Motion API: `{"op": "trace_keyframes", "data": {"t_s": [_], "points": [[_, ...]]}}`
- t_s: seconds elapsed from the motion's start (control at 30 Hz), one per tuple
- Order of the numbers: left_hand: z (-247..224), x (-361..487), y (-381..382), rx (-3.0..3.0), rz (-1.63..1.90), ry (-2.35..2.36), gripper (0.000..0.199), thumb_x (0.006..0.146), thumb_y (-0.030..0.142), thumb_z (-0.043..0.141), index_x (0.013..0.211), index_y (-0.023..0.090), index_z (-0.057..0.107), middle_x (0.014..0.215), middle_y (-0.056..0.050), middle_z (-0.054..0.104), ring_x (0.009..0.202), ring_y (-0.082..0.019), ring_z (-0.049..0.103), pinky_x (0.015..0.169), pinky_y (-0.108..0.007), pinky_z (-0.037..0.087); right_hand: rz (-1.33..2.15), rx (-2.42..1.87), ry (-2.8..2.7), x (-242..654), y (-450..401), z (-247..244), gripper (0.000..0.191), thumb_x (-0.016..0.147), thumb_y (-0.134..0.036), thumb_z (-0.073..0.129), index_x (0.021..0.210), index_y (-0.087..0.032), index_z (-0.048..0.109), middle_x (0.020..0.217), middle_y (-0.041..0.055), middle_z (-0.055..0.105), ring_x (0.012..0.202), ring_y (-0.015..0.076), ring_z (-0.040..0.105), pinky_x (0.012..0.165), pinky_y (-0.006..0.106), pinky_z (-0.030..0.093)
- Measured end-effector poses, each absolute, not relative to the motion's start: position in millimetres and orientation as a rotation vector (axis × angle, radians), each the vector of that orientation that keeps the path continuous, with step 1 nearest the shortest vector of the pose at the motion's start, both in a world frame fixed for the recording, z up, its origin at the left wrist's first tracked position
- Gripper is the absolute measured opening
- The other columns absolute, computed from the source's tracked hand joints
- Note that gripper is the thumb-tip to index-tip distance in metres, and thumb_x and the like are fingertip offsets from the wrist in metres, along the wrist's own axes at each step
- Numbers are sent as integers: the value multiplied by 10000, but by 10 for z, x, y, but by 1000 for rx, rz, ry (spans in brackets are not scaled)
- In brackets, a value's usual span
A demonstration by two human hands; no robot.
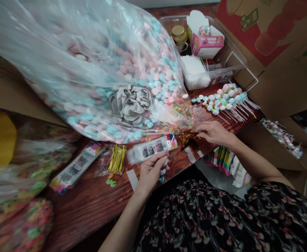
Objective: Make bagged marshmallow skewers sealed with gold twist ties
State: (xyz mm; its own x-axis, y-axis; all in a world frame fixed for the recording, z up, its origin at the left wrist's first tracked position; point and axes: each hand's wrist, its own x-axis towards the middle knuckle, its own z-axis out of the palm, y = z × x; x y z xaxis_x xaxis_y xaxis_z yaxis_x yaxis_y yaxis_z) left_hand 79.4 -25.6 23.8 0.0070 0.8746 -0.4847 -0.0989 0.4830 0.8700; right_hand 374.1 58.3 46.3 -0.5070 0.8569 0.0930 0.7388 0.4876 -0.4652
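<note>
My left hand (152, 171) is closed in a pinch near the table's front edge, holding a small wrapped candy skewer (163, 172) that is partly hidden by the fingers. To the right, my right hand (213, 133) reaches with its fingers together at a pile of gold twist ties (189, 138); whether a tie is between the fingertips is too small to tell. Between the hands and the big bag lies a pack of clear printed sleeves (150, 149). Yellow ties (117, 159) in a small plastic bag lie further left.
A huge clear bag of pastel candies (101, 73) covers the table's back left. Candy skewers (227, 99) are piled at right, before a plastic bin (221, 75). Cardboard boxes (276, 87) stand at right; gummy bags (25, 224) fill the left.
</note>
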Motion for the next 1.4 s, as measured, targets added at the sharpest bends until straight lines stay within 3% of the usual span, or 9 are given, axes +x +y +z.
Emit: {"op": "trace_keyframes", "data": {"t_s": [0.13,0.27,0.53,0.77,0.97,1.1,1.3,1.4], "points": [[187,798,-309,732,896,1339,297,689,399,776,869,166,734,697,-23,707,517,-95,600,497,-203,455,620,-1543,-2188,3604,306,243,112,859,-281,649,879,-200,722,819,19,719,738,143,636,689,251,422],[168,802,-328,726,866,1326,290,689,387,775,875,167,738,658,-14,698,505,-88,592,493,-191,444,419,-1569,-2073,3433,223,169,146,903,-272,587,909,-200,715,897,48,706,832,161,635,753,266,440],[121,749,-380,720,952,1290,262,704,363,777,868,162,740,637,-14,694,506,-84,591,498,-186,436,312,-1714,-2360,2993,605,381,191,863,-380,629,865,-205,704,906,57,680,842,196,602,702,290,392],[216,712,-395,598,969,1274,267,663,343,791,826,142,723,599,-8,675,479,-88,582,499,-196,438,374,-1663,-2374,2909,667,269,102,854,-230,601,792,-185,669,852,57,683,824,187,586,705,283,360],[219,685,-358,537,989,1264,292,628,333,808,818,133,714,607,-19,691,463,-94,589,476,-186,422,320,-1543,-2003,3184,665,176,166,890,-218,521,778,-185,639,778,29,644,748,160,565,711,262,385],[193,646,-356,519,977,1276,317,620,341,816,843,136,725,621,-29,706,466,-97,599,466,-176,414,138,-1671,-1859,3575,910,176,190,876,-182,504,853,-181,692,866,54,649,813,180,565,751,283,397],[183,705,-334,525,964,1302,319,613,344,822,840,143,725,634,-33,716,471,-103,609,457,-174,416,240,-1584,-2381,3856,1494,133,272,838,-174,567,1049,-230,729,1140,70,619,1061,225,521,855,315,384],[181,756,-347,514,956,1323,318,610,347,823,838,149,721,648,-31,721,469,-100,609,460,-175,425,366,-1497,-2509,3811,1653,85,214,815,-159,574,956,-197,730,1124,67,618,1055,209,525,846,294,392]]}}
